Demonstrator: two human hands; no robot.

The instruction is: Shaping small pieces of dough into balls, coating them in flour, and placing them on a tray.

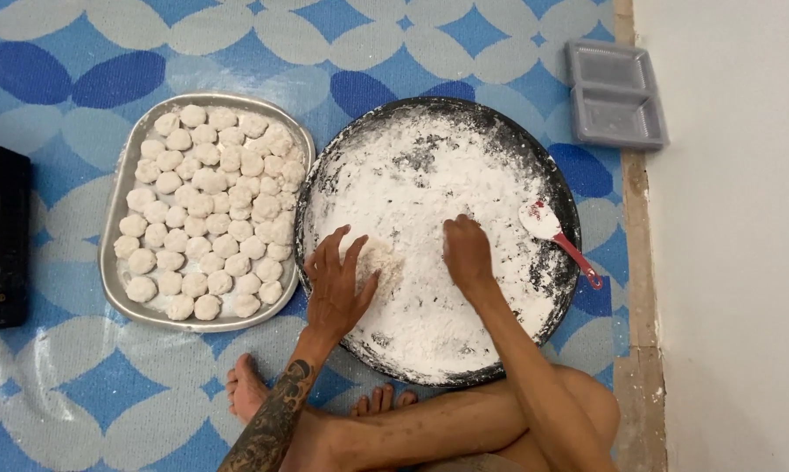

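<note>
Inside floured pan (534,149), left hand (337,284) spread flat, right hand (466,253) curled, grasp unclear.

Single head view looks steeply down, close over the floor mat (79,385).

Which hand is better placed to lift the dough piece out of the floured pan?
Probably the left hand: its spread fingers already rest against the dough piece in the round pan. The right hand presses into flour farther right.

Left hand (337,284) flat, fingers spread, right hand (466,252) curled, knuckles down
</note>
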